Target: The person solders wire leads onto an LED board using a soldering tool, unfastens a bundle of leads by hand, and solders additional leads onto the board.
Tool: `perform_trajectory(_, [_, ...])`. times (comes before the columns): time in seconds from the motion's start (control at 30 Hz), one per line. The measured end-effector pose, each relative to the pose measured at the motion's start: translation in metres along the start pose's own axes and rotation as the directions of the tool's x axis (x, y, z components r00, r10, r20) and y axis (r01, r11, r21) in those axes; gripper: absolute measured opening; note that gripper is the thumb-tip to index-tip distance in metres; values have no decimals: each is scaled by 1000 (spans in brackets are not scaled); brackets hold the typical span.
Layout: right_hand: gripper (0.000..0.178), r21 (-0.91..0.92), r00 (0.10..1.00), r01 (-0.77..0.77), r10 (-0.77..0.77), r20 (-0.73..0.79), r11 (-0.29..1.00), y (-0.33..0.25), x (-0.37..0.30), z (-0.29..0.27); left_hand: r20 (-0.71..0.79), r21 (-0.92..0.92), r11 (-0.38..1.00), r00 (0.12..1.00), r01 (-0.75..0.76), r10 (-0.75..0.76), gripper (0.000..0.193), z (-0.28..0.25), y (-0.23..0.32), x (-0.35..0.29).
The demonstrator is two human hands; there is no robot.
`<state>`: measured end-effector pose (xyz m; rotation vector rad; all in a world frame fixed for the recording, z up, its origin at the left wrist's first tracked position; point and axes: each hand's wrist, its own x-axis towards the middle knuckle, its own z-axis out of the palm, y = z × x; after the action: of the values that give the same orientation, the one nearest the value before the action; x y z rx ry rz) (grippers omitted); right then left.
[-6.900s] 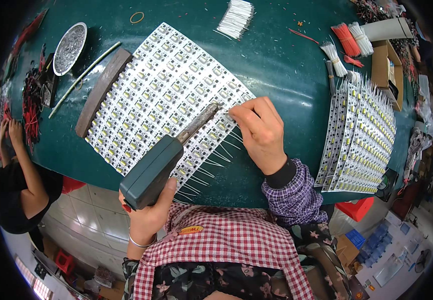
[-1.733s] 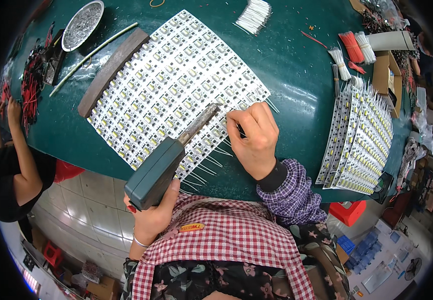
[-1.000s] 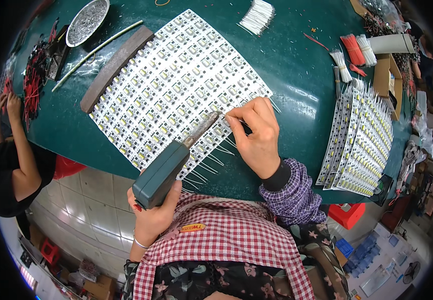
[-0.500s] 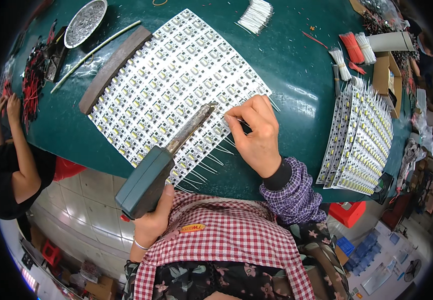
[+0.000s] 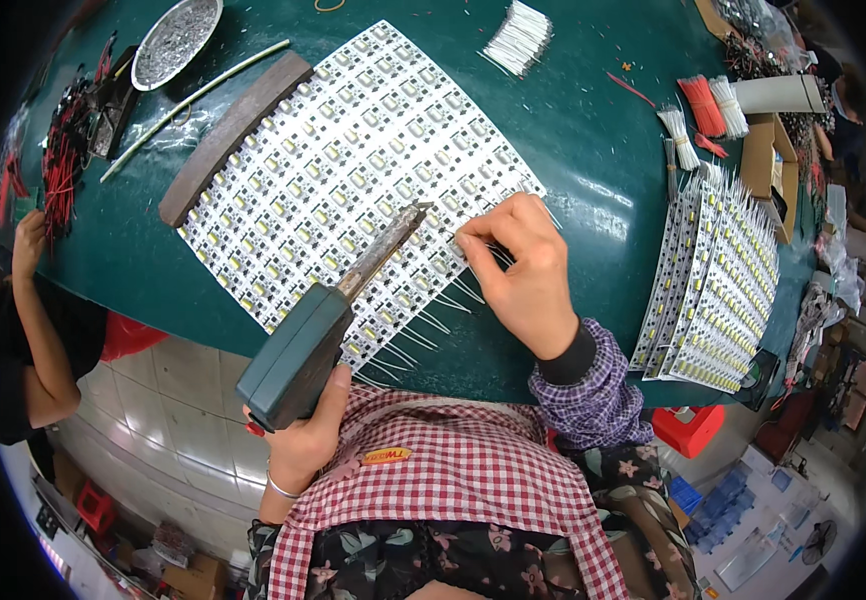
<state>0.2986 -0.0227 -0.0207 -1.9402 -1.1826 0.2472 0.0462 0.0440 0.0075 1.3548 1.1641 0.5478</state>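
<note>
Soldering iron (image 5: 303, 340) in left hand (image 5: 303, 437) (fingers wrapped) now drawn back, mid-frame, from right hand (image 5: 528, 280) (fingers pinched, contents unclear); heating there apparently paused

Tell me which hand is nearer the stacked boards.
Right: the right hand is left of the stacked boards, apart; the left hand is farther left, gripping the green-handled tool.
</note>
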Motion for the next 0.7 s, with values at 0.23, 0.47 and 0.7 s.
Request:
perform_trajectory(0.23, [6,-155,980,4,-35,-194,988,23,73,-22,-19,-72,997,1000,-17,16,28,-3,-2,4])
perform_trajectory(0.47, [12,-390,959,58,-160,-233,919,73,126,-4,-27,-47,989,990,-143,142,31,-7,-11,2])
perform_trajectory(0.7, [10,-466,966,76,-181,-186,882,82,138,8,-101,-81,986,986,-142,134,31,-9,-19,3])
